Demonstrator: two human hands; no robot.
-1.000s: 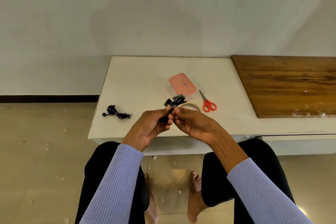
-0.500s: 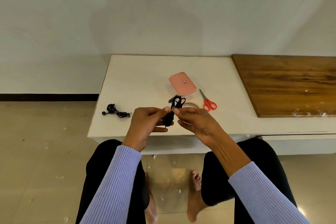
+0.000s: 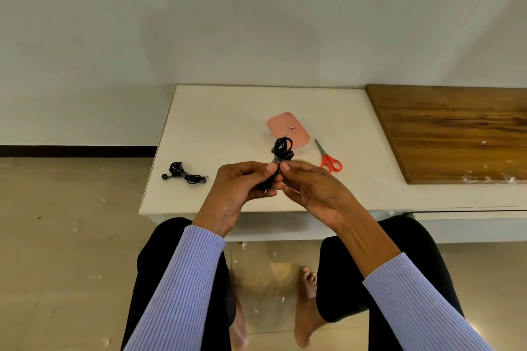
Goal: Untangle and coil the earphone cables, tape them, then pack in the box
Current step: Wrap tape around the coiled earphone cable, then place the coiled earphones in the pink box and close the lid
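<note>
Covering the tape roll (image 3: 302,162) almost entirely, the right hand (image 3: 315,192) leaves only a thin arc of it visible beside the scissors (image 3: 328,159). Both hands pinch the coiled earphone cable (image 3: 282,148) at its middle; its lower end is hidden between the left hand (image 3: 239,188) and right fingers. Cable loops rise above the fingertips, in front of the pink box (image 3: 288,130). A second coiled earphone (image 3: 184,174) lies on the white table (image 3: 216,122), well left of the hands.

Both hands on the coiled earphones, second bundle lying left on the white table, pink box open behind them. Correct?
Not quite: the head view shows the pink box with its lid on. Left hand and right hand do hold the coiled earphones; the second bundle lies left on the white table.
</note>
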